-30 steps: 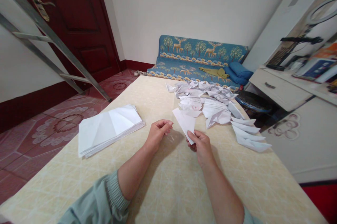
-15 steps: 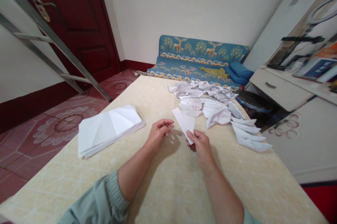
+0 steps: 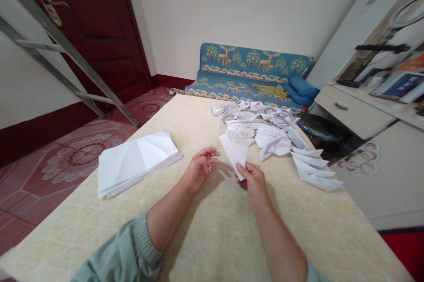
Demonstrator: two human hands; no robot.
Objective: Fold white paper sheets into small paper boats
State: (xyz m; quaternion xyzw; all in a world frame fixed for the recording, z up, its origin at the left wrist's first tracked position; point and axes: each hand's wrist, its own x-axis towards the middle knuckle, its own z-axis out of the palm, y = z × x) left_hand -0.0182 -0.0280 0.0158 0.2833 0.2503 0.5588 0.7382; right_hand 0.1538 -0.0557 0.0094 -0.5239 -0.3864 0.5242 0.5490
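Observation:
Between thumb and fingers, my right hand grips a folded piece of white paper, its wide end tilted up and away to the left. My left hand is apart from the paper, just to its left, with fingers loosely curled and spread and nothing in them. Beyond the right hand lie many folded paper pieces, some printed, heaped on the table. A row of folded paper boats overlaps at the right.
A stack of white paper sheets with crease lines lies on the left of the table. Past the far edge stands a blue patterned sofa. A metal ladder leans at left; a dark round stool and a cabinet are at right.
The folded paper and my right hand have shifted very slightly to the right. My left hand's fingers have opened a little and turned, showing more of the palm.

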